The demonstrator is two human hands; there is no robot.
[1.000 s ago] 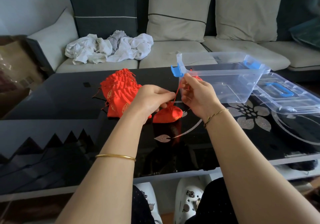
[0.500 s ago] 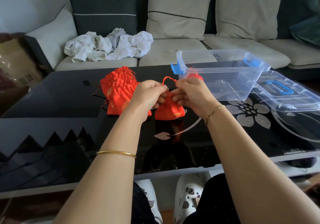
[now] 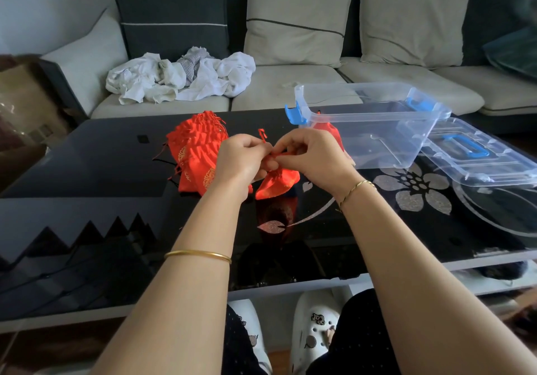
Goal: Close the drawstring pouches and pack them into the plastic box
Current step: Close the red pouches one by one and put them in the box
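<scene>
Left hand (image 3: 241, 161): fingers curled, thumb and forefinger pinching the red cord (image 3: 263, 136) at the neck of a pouch, to the left of the plastic box (image 3: 377, 153).
Right hand (image 3: 315, 156): fingers curled, pinching the same cord, just in front of the box's left end.
Pouch in hand (image 3: 277, 181): red, hanging under both hands to the front-left of the box; I cannot tell whether its base rests on the table (image 3: 87, 156).
Risk, cord: pulled unevenly, the neck probably gathers on one side and stays partly open.
Risk, grip: the cord is thin, so a loose pinch could let it slip and the pouch drop.
Risk, box: a right-hand pull toward the box could knock its blue latch (image 3: 294, 114).
Plastic box, contents: open, with one red pouch (image 3: 327, 127) showing at its left end, partly hidden by the right hand.
Lid (image 3: 479, 156): off, lying flat just right of the box.
Pile of pouches (image 3: 197, 148): left of the box and outside it, apparently awaiting closing.
</scene>
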